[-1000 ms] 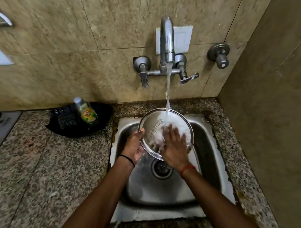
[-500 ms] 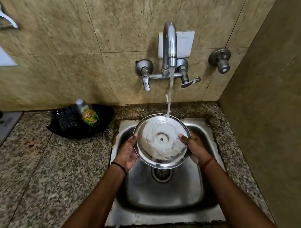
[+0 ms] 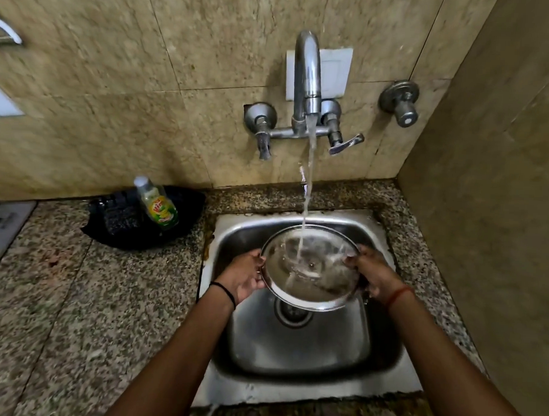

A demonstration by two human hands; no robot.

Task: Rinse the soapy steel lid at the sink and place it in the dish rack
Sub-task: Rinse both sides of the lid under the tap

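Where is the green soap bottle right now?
In the head view, the soap bottle stands left of the sink, on a black tray at the back of the granite counter, against the wall.

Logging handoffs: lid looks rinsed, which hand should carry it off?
Left, probably. The left hand grips the steel lid on the open counter side; the right hand sits beside the side wall. No dish rack is visible.

A single wide-angle view is given, taken from head height and aimed forward and down — the sink (image 3: 296, 351) is centred close below, the faucet (image 3: 307, 81) is faced on the far wall, and the counter (image 3: 77, 294) is seen left.
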